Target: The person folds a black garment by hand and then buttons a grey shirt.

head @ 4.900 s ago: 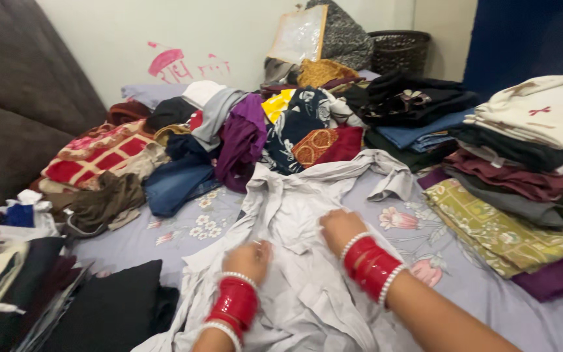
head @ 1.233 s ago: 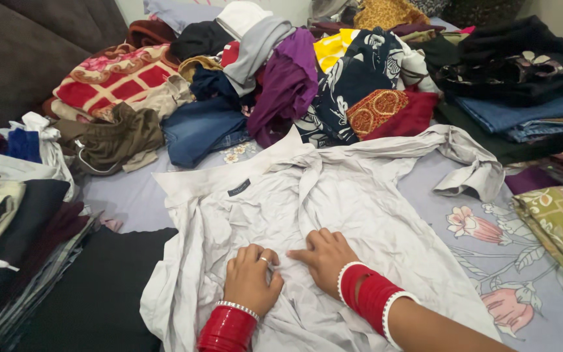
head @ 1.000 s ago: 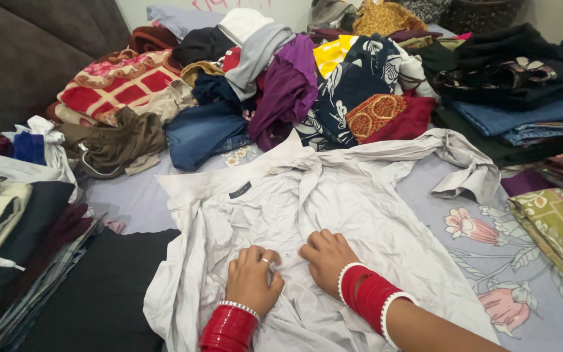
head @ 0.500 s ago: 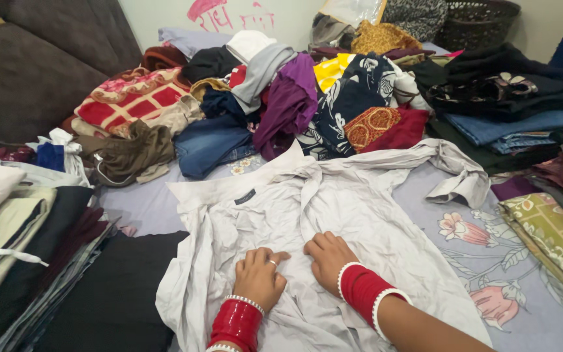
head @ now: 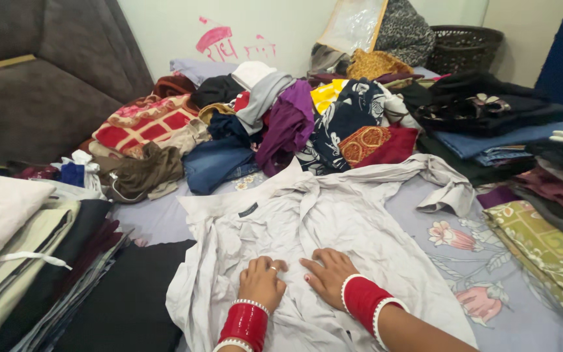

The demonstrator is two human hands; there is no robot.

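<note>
A crumpled pale grey shirt point(head: 333, 221) lies spread on the lilac floral bedsheet point(head: 509, 319), collar toward the far side, one sleeve point(head: 441, 182) trailing to the right. My left hand point(head: 262, 282) rests on the shirt's front, fingers curled loosely on the cloth. My right hand point(head: 326, 275) lies beside it, fingers spread flat on the fabric. Both wrists wear red bangles edged with white beads. Neither hand grips anything.
A heap of loose clothes point(head: 281, 124) fills the far side. Folded stacks stand at the left point(head: 27, 261) and right point(head: 542, 189). A dark padded headboard point(head: 47, 85) is at the left, a dark woven basket point(head: 464, 45) at the back right.
Five seconds ago the shirt was bunched; it lies spread flat now. In the last second my hands have stayed on its front while the view tilted up.
</note>
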